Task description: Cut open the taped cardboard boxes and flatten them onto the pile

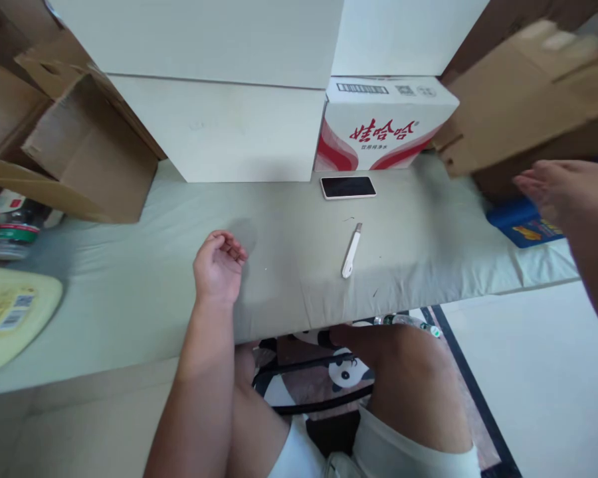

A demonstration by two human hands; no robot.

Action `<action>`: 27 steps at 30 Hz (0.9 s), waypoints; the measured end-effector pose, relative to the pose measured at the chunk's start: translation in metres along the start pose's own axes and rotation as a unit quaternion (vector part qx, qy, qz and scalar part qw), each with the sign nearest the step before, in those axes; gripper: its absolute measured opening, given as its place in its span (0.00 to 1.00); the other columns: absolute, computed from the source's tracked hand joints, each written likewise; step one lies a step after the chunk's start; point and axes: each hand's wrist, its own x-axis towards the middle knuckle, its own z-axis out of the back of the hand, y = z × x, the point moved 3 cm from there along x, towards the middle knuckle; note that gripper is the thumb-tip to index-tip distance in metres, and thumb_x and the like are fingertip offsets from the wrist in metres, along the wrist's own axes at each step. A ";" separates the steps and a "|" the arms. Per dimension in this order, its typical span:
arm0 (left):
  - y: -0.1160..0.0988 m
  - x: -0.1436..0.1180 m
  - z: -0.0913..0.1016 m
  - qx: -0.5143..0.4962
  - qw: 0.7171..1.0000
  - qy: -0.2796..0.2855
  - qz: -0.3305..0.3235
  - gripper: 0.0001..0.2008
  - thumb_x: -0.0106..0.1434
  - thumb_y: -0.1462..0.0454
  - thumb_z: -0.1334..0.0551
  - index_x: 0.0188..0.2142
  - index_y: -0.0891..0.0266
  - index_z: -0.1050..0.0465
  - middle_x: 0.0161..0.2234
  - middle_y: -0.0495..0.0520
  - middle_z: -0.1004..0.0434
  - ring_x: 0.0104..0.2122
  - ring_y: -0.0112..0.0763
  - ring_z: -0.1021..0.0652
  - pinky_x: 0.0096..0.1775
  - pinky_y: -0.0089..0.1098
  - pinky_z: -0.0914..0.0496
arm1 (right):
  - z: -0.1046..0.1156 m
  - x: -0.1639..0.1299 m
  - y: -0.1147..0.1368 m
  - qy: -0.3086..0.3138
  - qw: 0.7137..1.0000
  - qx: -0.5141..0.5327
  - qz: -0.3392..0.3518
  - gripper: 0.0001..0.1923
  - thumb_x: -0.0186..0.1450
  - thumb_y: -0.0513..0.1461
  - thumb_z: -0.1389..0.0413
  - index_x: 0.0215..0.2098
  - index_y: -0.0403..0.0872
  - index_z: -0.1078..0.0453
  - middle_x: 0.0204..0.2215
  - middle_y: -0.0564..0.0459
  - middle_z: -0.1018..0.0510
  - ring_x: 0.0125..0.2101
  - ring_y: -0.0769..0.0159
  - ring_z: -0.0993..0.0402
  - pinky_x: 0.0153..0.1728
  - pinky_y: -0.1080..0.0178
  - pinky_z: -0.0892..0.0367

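Note:
My left hand (pixel 220 265) is palm up over the cloth-covered surface (pixel 289 265), its fingers loosely curled and nothing in it. To its right lies a white utility knife (pixel 351 251). Behind the knife a phone (pixel 348 187) with a dark screen rests flat. At the right edge my right hand (pixel 553 189) is blurred, its fingers apart from anything and seemingly loose. Just beyond it a brown cardboard piece (pixel 518 93), also blurred, stands tilted. Under that hand is a blue package (pixel 523 226), partly covered by my forearm.
White boxes (pixel 239 126) stand stacked at the back, beside a white carton with red lettering (pixel 386 126). Open cardboard boxes (pixel 94 153) fill the left, near a bottle (pixel 14 229) and a pale yellow container (pixel 14 318). Below the front edge are my knees and a plastic bottle (pixel 411 322).

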 end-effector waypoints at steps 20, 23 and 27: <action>-0.063 -0.011 0.063 -0.095 0.968 -0.132 -0.189 0.07 0.56 0.60 0.42 0.25 0.57 0.38 0.20 0.46 0.40 0.21 0.26 0.33 0.26 0.29 0.39 | -0.498 -0.231 0.288 0.496 0.790 -0.154 0.326 0.37 0.66 0.37 0.45 0.71 0.55 0.47 0.42 0.54 0.18 0.47 0.53 0.18 0.52 0.45 0.25; -0.069 -0.010 0.070 -0.083 0.970 -0.122 -0.194 0.08 0.58 0.61 0.42 0.25 0.58 0.38 0.20 0.46 0.41 0.21 0.26 0.34 0.27 0.30 0.40 | -0.541 -0.236 0.316 0.481 0.786 -0.205 0.329 0.31 0.72 0.38 0.67 0.72 0.47 0.54 0.47 0.50 0.24 0.60 0.50 0.26 0.52 0.36 0.36; -0.073 -0.011 0.078 -0.069 0.966 -0.144 -0.205 0.08 0.60 0.59 0.44 0.26 0.57 0.39 0.21 0.46 0.42 0.22 0.27 0.34 0.28 0.30 0.39 | -0.563 -0.221 0.304 0.441 0.840 -0.203 0.240 0.20 0.70 0.43 0.44 0.54 0.38 0.37 0.47 0.43 0.22 0.58 0.41 0.24 0.57 0.38 0.32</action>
